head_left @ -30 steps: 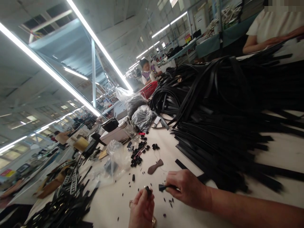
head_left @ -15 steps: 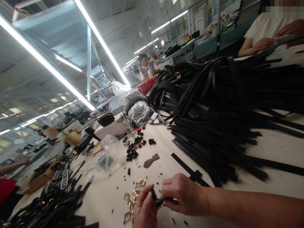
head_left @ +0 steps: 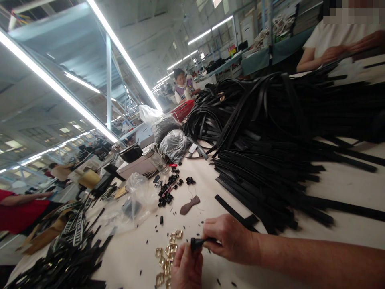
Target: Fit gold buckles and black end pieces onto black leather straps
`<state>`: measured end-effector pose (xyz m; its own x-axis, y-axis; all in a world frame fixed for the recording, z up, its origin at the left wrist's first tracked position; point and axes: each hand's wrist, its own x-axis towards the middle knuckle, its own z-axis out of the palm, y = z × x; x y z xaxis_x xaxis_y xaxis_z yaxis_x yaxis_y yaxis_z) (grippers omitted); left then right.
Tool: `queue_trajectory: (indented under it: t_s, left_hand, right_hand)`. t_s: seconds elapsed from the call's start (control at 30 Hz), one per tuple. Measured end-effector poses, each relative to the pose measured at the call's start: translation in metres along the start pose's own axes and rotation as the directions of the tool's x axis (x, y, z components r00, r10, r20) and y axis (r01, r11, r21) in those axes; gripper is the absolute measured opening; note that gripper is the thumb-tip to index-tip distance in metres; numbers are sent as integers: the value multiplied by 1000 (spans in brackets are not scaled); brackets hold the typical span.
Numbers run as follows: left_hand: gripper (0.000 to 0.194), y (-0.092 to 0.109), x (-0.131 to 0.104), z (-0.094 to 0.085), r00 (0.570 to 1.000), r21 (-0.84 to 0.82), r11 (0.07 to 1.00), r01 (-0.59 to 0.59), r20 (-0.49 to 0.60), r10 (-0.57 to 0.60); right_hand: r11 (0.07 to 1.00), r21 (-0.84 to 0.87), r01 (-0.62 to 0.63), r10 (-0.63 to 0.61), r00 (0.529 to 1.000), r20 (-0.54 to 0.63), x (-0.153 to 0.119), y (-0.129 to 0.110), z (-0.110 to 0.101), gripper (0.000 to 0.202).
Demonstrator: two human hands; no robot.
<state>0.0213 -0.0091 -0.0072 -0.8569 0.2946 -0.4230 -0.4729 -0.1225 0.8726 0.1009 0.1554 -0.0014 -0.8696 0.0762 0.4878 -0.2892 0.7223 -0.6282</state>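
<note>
Low in the head view, my left hand (head_left: pixel 187 265) pinches the end of a short black strap (head_left: pixel 198 243), which looks folded over there. My right hand (head_left: pixel 230 240) grips the same strap from the right, fingers curled around it, so part of it is hidden. Just left of my left hand lie several gold metal buckles (head_left: pixel 164 263) on the pale table (head_left: pixel 126 249). Small black bits are scattered around them. Beyond my hands is a brown bow-shaped piece (head_left: pixel 190 205), with a loose thread beside it.
Black straps (head_left: pixel 270 168) are heaped along the right. Another dark pile (head_left: pixel 63 261) lies at the lower left. Small black parts (head_left: pixel 168 188), a clear plastic bag (head_left: pixel 135 196) and a glass jar (head_left: pixel 155 158) stand farther back. A co-worker (head_left: pixel 337 48) sits at the upper right.
The strap between my hands has turned, and its folded end now shows more plainly. My right hand has risen slightly. At the left, a person in red shows more in view.
</note>
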Motion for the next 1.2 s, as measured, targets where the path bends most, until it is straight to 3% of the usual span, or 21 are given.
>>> queue_trajectory:
  t_s: [0.13, 0.43, 0.63, 0.83, 0.9, 1.0, 1.1, 1.2]
  left_hand:
    - [51, 4, -1, 4, 998, -87, 994, 66, -6, -67]
    - [52, 2, -9, 19, 999, -182, 983, 13, 37, -6]
    - [41, -4, 1, 11, 950, -97, 968, -233, 190, 247]
    - [41, -7, 5, 3, 939, 18, 981, -192, 294, 179]
    - [38, -5, 2, 1, 927, 23, 980, -200, 327, 182]
    - [34, 3, -2, -3, 935, 82, 967, -240, 289, 208]
    - [32, 6, -3, -5, 942, 210, 944, -254, 276, 192]
    - [29, 2, -4, -3, 923, 267, 921, -285, 334, 190]
  right_hand:
    - [999, -4, -32, 32, 999, 18, 0, 0, 0, 4]
    - [999, -39, 27, -26, 999, 28, -1, 9, 3, 17]
    - [983, -55, 173, -174, 985, -13, -2, 16, 7, 15]
    - [969, -76, 237, -231, 970, 75, -3, 14, 8, 23]
    - [979, -45, 201, -195, 974, 111, -3, 12, 5, 26]
    - [998, 40, 49, -54, 990, 133, -1, 8, 1, 19]
    - [996, 11, -92, 90, 989, 114, -1, 6, 0, 34]
    - [995, -24, -101, 103, 987, 126, -3, 5, 1, 40]
